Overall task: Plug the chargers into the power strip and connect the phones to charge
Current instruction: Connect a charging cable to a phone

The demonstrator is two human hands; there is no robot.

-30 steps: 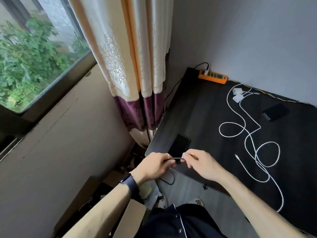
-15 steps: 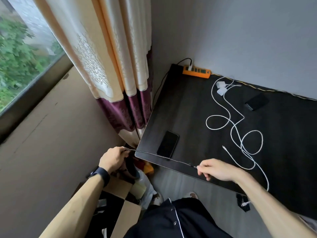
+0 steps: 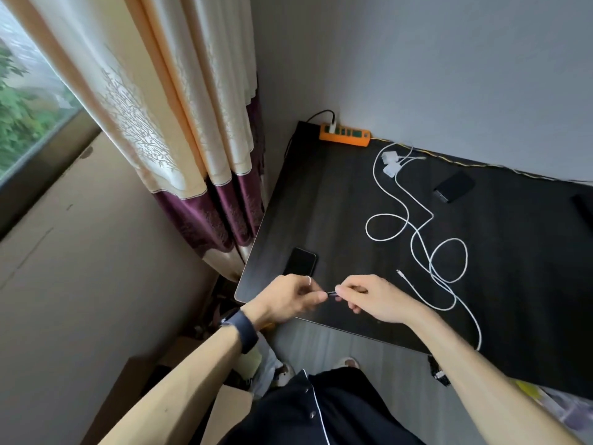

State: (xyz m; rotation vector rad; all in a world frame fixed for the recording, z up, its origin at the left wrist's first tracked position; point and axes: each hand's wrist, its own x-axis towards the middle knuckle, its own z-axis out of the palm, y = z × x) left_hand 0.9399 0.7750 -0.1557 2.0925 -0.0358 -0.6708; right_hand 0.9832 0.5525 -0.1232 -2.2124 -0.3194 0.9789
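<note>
My left hand (image 3: pixel 290 300) and my right hand (image 3: pixel 373 298) meet over the near edge of the dark table (image 3: pixel 337 200), both pinching a thin black cable (image 3: pixel 332 294) between them. A black phone (image 3: pixel 300 261) lies face up just beyond my left hand. An orange power strip (image 3: pixel 345 135) sits at the table's far corner by the wall, with one white plug in it. Two white chargers (image 3: pixel 390 163) lie near the strip, and their white cables (image 3: pixel 423 248) loop across the table. A second black phone (image 3: pixel 454 186) lies at the far right.
A cream and purple curtain (image 3: pixel 179 133) hangs left of the table beside a window (image 3: pixel 29 101). Cardboard boxes (image 3: pixel 141 374) and clutter sit on the floor below the table's left corner. A grey wall (image 3: pixel 417 59) backs the table. Another dark object (image 3: pixel 584 208) lies at the right edge.
Half a second ago my hands were spread apart with the black cable stretched along the table edge. Now they have come together near the phone, the cable gathered between them.
</note>
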